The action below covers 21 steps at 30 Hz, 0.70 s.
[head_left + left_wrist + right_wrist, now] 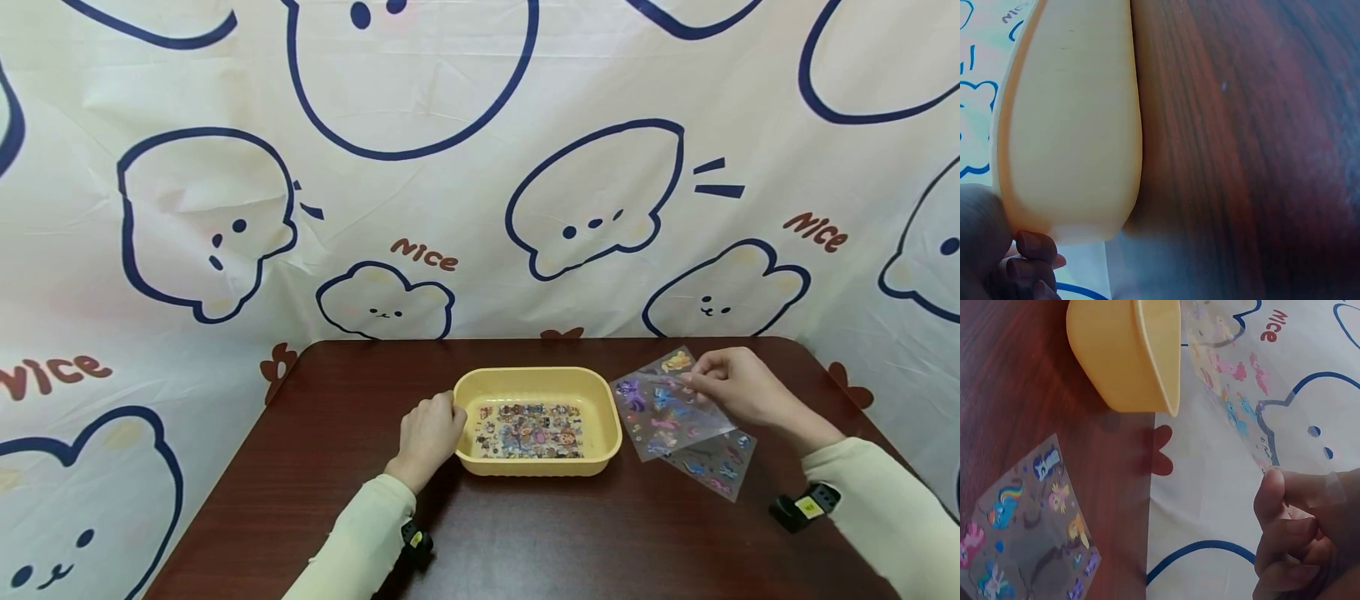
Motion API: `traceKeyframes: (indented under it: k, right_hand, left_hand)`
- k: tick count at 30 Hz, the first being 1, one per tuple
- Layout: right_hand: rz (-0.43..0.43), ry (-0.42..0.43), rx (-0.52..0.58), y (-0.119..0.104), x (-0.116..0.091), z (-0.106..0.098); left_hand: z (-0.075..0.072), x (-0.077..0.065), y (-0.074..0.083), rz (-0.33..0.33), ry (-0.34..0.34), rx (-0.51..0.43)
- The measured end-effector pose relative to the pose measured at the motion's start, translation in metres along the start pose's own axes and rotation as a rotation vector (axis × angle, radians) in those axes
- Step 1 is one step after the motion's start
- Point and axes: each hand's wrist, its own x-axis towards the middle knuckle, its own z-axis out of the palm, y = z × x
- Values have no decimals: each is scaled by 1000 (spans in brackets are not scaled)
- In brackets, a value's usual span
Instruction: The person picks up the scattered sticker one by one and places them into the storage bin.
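My left hand (432, 437) grips the left end of a yellow plastic basin (536, 468); in the left wrist view its curled fingertips (1036, 246) hold the rim. At the basin's bottom lies a transparent sticker sheet (528, 432) crowded with small cartoon figures. To the right of the basin, my right hand (738, 385) pinches a clear sticker sheet (663, 400) with colourful pony figures by one edge, raised off the table. A second pony sticker sheet (1029, 519) lies flat on the table, partly covered by the held sheet in the head view.
The dark brown wooden table (315, 500) meets a white cloth (480, 217) printed with blue bear outlines at its far edge. Similar cloth hangs on both sides. A black wrist camera (806, 507) sits at the right sleeve.
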Motion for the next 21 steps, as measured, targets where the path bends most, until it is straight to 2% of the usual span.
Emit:
traceKeyframes:
  k: [21]
  right_hand:
    - [12, -3, 100, -13, 13, 33]
  left_hand:
    - [0, 0, -1, 3, -7, -4]
